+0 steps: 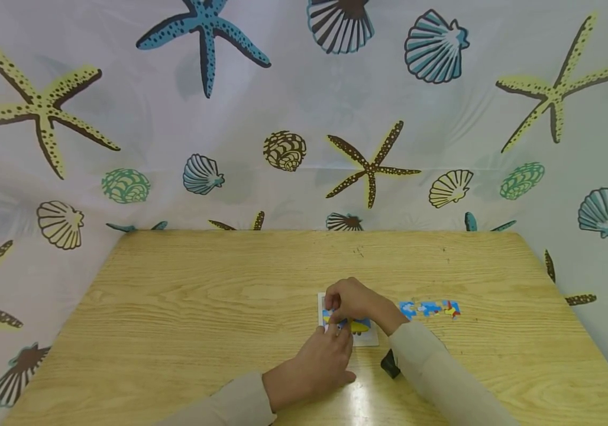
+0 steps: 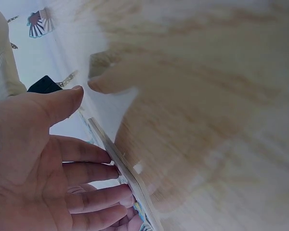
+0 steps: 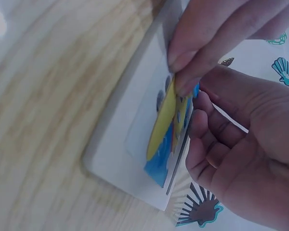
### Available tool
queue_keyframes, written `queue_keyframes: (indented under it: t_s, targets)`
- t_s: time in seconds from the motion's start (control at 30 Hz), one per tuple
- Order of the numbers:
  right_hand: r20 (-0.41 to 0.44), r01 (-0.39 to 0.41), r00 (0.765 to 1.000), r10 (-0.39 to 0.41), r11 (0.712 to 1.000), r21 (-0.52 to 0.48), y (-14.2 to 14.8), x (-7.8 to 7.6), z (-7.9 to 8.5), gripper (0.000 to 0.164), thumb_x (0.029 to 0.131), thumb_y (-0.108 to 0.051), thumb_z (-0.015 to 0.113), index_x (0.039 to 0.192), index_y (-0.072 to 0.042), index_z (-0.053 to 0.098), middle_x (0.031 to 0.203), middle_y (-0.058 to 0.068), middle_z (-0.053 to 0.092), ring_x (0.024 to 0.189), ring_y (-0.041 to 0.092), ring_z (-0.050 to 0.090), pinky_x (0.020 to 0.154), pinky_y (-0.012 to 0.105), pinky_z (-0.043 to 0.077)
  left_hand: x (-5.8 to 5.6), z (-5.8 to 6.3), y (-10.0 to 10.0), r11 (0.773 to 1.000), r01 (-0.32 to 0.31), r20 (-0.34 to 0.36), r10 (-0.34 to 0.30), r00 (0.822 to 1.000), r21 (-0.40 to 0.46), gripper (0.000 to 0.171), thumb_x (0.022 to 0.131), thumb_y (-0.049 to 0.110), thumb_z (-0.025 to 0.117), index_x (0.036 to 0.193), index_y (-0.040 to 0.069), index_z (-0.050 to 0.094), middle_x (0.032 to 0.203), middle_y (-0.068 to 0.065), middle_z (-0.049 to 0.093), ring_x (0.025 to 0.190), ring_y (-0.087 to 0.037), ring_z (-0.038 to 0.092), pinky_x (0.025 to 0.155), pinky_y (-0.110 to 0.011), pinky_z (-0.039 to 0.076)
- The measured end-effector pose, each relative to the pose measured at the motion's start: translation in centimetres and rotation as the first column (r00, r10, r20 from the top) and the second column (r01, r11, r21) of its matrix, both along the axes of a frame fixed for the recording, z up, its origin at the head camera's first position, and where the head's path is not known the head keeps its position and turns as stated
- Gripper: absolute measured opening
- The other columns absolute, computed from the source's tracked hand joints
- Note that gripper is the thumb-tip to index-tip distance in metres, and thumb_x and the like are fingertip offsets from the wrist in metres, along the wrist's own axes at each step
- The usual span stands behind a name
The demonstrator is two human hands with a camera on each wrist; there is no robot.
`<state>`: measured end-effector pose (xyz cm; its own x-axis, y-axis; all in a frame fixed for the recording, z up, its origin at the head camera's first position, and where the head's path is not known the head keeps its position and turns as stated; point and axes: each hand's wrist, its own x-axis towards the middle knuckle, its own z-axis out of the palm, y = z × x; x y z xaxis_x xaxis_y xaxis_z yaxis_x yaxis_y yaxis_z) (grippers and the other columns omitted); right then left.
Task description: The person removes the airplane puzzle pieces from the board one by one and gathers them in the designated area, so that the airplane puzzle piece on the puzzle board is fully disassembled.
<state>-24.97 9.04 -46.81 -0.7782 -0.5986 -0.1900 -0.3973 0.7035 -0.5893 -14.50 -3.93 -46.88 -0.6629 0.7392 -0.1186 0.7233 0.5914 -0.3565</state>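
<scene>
Under both hands (image 1: 325, 358) (image 1: 356, 300), puzzle brd (image 1: 369, 339)

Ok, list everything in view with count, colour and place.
Table: one, yellowish wood grain, under the puzzle board.
Patterned cloth: one, whitish with starfish and shell prints, behind and beside the table.
Puzzle board: one, white border, on the table.
Puzzle picture: one, blue and yellow, on the board, partly covered.
Loose pieces: about three, mostly blue, right of the board.
Black object: one, beside the right sleeve, kind unclear.
Sleeves: two, beige, at the wrists.
Left hand: one, bare, touching the board.
Right hand: one, bare, over the board.
</scene>
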Motion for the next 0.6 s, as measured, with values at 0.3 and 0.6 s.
queue_keyframes:
  t_s: [0.3, 0.6]
  targets:
    - [0.03, -0.009, 1.0, 0.01, 1.0, -0.016, 0.02, -0.25, -0.05, 0.011, 0.078, -0.008, 0.077, 0.083, -0.011, 0.068, 0.072, -0.002, 0.059, 0.065, 0.01, 0.051, 0.058, 0.023, 0.044, -0.13, -0.14, -0.16, 1.0, 0.012, 0.0, -0.012, 1.0, 0.009, 0.07, 0.09, 0.064, 0.042, 0.131, 0.009, 0.055, 0.14, -0.005, 0.052, 0.117, -0.022, 0.055, 0.082, -0.029, 0.051]
    - [0.053, 0.006, 0.999, -0.006, 1.0, -0.008, 0.05, -0.49, -0.15, 0.004, 0.085, -0.011, 0.07, 0.082, -0.012, 0.068, 0.075, -0.004, 0.062, 0.066, 0.01, 0.052, 0.058, 0.022, 0.045, -0.09, -0.4, -0.21, 1.0, -0.009, 0.027, 0.009, 1.0, -0.001, 0.07, 0.091, 0.064, 0.042, 0.134, 0.011, 0.053, 0.141, -0.004, 0.051, 0.108, -0.017, 0.056, 0.085, -0.031, 0.05]
